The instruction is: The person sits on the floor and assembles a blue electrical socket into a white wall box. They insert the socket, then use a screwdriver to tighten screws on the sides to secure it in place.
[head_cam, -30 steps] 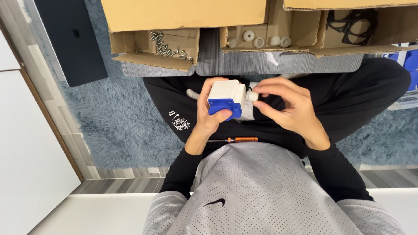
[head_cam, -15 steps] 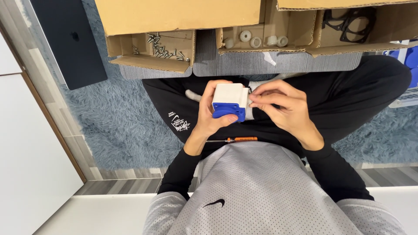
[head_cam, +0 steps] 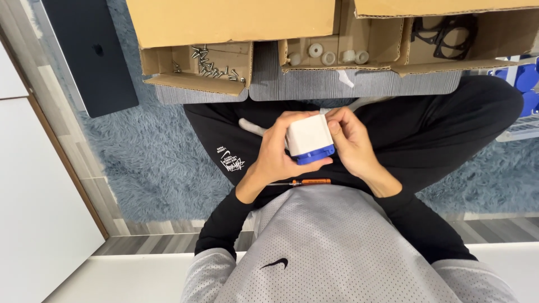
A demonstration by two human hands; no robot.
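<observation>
While the person sits cross-legged on the shaggy blue rug [head_cam: 151,163], the row of open cardboard boxes [head_cam: 236,22] lies just beyond the knees, one compartment holding loose screws [head_cam: 210,66], the next white round fittings [head_cam: 328,55], a third black frames [head_cam: 443,35]. Over the lap, both hands close around a small white block with a blue base [head_cam: 309,140]: the left hand [head_cam: 275,160] cups it from below and behind, thumb along the blue edge, and the right hand [head_cam: 351,143] presses its fingers against the white side. Holding it well here, I judge, means keeping the left palm as the steady cradle and letting the right fingers do the fine work, so the block does not twist. An orange-handled screwdriver [head_cam: 300,182] rests on the lap just below the hands, within easy reach.
</observation>
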